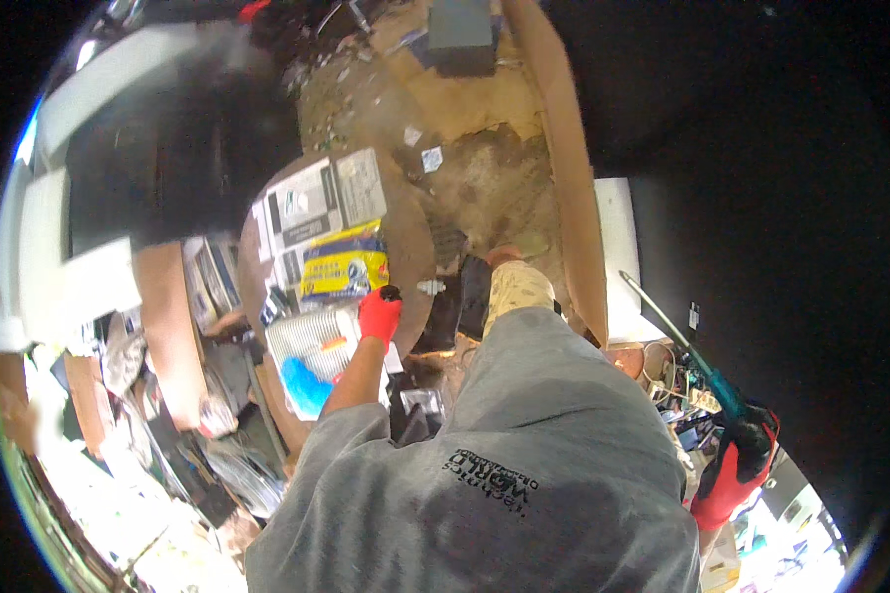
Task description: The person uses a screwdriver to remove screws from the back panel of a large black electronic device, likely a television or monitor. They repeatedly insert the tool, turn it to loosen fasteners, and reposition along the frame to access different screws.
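Right hand (740,463), gloved in red and black, was wrapped around the handle of a screwdriver (719,386): one item, teal grip, long metal shaft, held out at the person's right, its tip slanting up and leftward before a white panel (615,222). Beneath it lay a jumble of cables and small parts (663,368).

Left hand (379,316), one, red-gloved, was set over a round brown tabletop (417,232), beside a yellow-and-blue packet (344,265); whether its fingers gripped anything could not be told, a dark patch at their ends being unclear.

Also on the tabletop: printed grey-and-white sheets or cartons (307,206), beyond the packet; a pale ribbed piece (300,338), nearer the person; a bright blue fluffy item (307,387), next to it.

Farther out: cardboard wall (576,188), one, upright, right of a littered floor (485,193); grey box (460,38), one, at the far end; brown cardboard pieces (171,336), several, at left.
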A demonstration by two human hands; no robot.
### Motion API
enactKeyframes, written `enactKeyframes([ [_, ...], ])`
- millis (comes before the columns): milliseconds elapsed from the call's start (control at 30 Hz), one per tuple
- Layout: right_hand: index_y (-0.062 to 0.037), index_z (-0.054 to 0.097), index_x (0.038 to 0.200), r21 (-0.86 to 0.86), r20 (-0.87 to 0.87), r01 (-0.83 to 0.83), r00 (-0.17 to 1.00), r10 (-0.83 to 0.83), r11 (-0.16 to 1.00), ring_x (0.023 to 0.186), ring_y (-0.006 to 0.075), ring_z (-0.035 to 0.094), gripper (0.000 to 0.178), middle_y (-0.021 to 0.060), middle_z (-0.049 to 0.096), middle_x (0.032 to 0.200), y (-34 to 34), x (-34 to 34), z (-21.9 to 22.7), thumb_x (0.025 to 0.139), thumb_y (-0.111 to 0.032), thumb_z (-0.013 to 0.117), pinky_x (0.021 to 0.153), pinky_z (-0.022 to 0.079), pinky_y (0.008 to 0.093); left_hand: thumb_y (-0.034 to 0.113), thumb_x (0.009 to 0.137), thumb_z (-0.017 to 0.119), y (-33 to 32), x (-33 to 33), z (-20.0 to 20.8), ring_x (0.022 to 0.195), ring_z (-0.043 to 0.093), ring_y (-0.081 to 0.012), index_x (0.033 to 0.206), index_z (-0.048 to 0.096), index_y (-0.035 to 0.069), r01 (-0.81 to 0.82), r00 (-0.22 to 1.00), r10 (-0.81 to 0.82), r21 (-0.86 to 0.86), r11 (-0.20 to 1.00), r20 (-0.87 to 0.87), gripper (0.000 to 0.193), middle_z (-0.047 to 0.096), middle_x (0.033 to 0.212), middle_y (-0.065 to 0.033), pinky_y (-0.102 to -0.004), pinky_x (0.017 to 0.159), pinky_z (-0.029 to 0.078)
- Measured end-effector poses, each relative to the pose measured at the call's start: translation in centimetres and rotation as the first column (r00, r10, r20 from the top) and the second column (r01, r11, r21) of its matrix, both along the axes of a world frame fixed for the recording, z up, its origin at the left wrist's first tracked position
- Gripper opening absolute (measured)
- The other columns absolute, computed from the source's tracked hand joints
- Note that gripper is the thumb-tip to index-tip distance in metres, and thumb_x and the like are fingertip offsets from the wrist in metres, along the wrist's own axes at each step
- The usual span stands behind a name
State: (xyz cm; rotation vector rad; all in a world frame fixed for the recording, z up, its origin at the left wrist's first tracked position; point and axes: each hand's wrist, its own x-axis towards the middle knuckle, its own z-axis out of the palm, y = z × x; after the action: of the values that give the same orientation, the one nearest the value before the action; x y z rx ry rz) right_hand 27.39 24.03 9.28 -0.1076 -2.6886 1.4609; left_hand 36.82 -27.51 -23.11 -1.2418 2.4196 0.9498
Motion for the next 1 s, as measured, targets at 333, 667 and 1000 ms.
enactKeyframes([
  [333,-0.0007,0.062,0.097,0.134,-0.009,-0.197,0.980,0.200,0.971,0.095,0.0221,0.060,0.014,0.0109,0.060,0.107,-0.1,-1.3,-3.1,0.086,0.002,0.055,0.085,0.048,0.0342,0.027,0.079,0.066,-1.7,6.4,-11.5,0.098,0.068,-0.0423,0.101,0.073,0.006,-0.264,0.961,0.275,-0.184,0.947,0.034,0.032,0.071,0.099,-0.0236,-0.0502,0.086,0.053],
  [667,-0.0003,0.064,0.102,0.057,0.025,-0.063,0.998,0.062,0.996,0.097,0.0198,0.061,0.014,0.0108,0.062,0.112,1.7,1.8,-3.3,0.089,-0.001,0.059,0.085,0.050,0.0309,0.028,0.085,0.056,-2.2,6.6,-13.2,0.096,0.068,-0.0429,0.097,0.073,0.003,-0.371,0.927,0.375,-0.191,0.909,-0.015,0.032,0.071,0.097,-0.0246,-0.0508,0.081,0.053],
  [1000,-0.0013,0.064,0.111,-0.226,0.080,0.167,0.985,-0.153,0.960,0.098,0.0164,0.060,0.025,0.0073,0.065,0.104,1.5,5.4,-3.1,0.086,0.003,0.058,0.089,0.048,0.0283,0.025,0.083,0.057,-1.0,6.3,-8.2,0.097,0.067,-0.0437,0.103,0.071,0.003,-0.208,0.970,0.236,-0.296,0.932,0.064,0.033,0.071,0.098,-0.0242,-0.0501,0.083,0.051],
])
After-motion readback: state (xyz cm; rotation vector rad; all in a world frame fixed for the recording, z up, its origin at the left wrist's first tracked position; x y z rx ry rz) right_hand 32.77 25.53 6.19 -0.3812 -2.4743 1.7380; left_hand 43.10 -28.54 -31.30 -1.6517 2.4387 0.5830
